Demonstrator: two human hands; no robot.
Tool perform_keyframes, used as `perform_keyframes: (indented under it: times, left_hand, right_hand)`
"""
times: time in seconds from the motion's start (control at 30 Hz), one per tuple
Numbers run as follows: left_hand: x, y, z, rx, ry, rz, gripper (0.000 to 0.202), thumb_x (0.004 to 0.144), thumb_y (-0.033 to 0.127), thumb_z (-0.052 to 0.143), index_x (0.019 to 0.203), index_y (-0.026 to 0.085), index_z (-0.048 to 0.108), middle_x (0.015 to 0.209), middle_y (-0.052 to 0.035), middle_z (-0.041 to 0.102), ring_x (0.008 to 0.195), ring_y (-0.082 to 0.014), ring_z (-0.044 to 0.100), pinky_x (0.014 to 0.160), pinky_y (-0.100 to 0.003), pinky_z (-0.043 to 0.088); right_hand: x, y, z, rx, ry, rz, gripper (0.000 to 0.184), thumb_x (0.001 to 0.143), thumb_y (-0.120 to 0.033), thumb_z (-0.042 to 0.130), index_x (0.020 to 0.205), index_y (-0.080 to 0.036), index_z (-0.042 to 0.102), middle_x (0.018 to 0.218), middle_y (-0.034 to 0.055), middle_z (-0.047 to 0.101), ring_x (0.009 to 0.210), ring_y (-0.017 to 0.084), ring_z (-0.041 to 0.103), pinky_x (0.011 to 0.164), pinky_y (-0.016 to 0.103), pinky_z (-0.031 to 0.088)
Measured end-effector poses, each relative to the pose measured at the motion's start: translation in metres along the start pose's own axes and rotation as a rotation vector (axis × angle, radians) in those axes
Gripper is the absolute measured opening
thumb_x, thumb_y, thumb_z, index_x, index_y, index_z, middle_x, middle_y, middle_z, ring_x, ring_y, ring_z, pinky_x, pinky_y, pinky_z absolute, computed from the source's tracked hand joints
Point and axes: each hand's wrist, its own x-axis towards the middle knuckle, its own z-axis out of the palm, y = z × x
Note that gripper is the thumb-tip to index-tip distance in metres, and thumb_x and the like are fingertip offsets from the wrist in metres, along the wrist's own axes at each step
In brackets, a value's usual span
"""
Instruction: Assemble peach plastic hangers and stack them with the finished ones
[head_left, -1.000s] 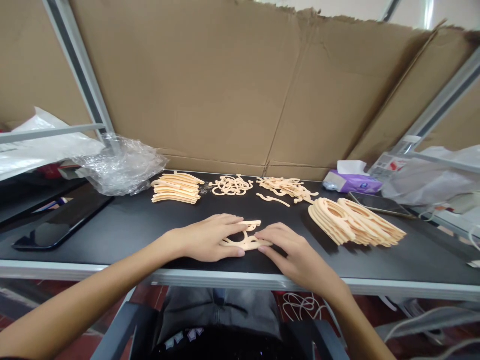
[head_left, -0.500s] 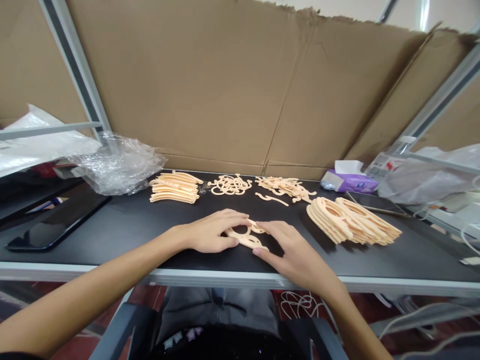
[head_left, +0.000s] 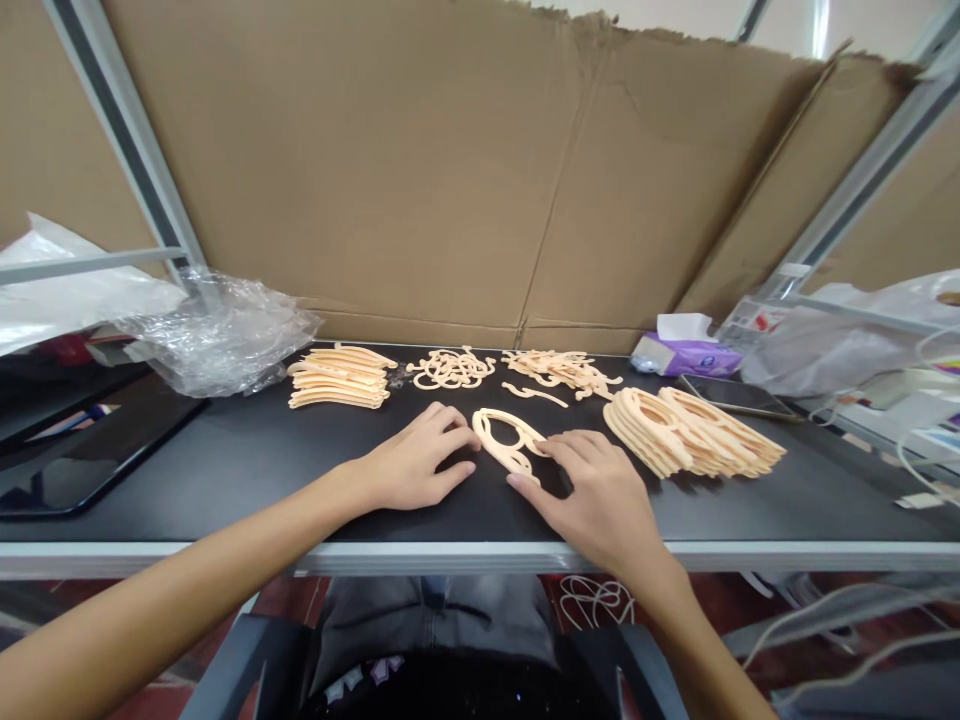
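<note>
A flat beige plastic piece with a large oval opening (head_left: 487, 415) lies on the black tabletop between my hands. My left hand (head_left: 416, 458) is just left of it, with thumb and fingers apart and nothing in them; the fingertips are at or very near its edge. My right hand (head_left: 596, 485) has its thumb and fingers around the right end of the piece and covers part of it. To the right is a stack of similar beige pieces with oval openings (head_left: 686, 432).
Behind my hands are a stack of curved beige strips (head_left: 341, 377), a heap of thin beige hooks (head_left: 452, 368) and a pile of beige arms (head_left: 559, 370). Clear plastic wrap (head_left: 225, 330), a dark tray (head_left: 97, 450), purple tissues (head_left: 686, 353) and a phone (head_left: 739, 396) lie farther out.
My left hand has let go of the beige piece and drawn slightly left, its fingers parting. More of the piece shows, and my right hand stays on it. The view has shifted slightly.
</note>
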Motion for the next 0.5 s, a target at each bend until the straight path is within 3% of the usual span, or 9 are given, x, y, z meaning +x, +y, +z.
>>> perform_keyframes:
  times: [0.13,0.23,0.37,0.5]
  left_hand:
    - [0.0,-0.002,0.001,0.016,0.004,0.011,0.023,0.097,0.029,0.052,0.115,0.018,0.063,0.115,-0.0099,0.057,0.112,-0.0231,0.05,0.103,-0.042,0.046]
    - [0.0,-0.003,0.002,0.026,0.011,0.024,0.022,0.097,0.028,0.052,0.114,0.019,0.063,0.114,-0.0097,0.058,0.111,-0.0232,0.05,0.102,-0.042,0.047]
    - [0.0,-0.002,0.002,0.038,0.003,0.024,0.021,0.097,0.028,0.052,0.114,0.019,0.062,0.114,-0.0098,0.058,0.111,-0.0232,0.05,0.102,-0.042,0.047]
    - [0.0,-0.002,0.001,0.039,-0.007,0.018,0.022,0.098,0.028,0.052,0.114,0.019,0.063,0.114,-0.0097,0.058,0.11,-0.0233,0.05,0.102,-0.042,0.047]
  right_hand:
    - [0.0,0.002,0.0,0.079,-0.014,-0.063,0.04,0.087,-0.048,0.067,0.111,-0.016,0.072,0.13,0.0166,0.065,0.124,0.034,0.057,0.102,0.055,0.049]
    - [0.002,0.003,-0.005,0.201,-0.129,-0.21,0.041,0.093,-0.043,0.061,0.127,-0.021,0.067,0.142,0.0114,0.059,0.136,0.03,0.05,0.11,0.052,0.045]
    - [0.004,0.003,-0.012,0.233,-0.304,-0.32,0.042,0.096,-0.044,0.055,0.13,-0.024,0.067,0.142,0.0076,0.061,0.139,0.029,0.049,0.114,0.053,0.043]
    - [0.002,0.01,-0.018,0.125,-0.361,-0.311,0.05,0.098,-0.049,0.048,0.136,-0.02,0.063,0.148,0.0097,0.055,0.14,0.03,0.047,0.115,0.054,0.042]
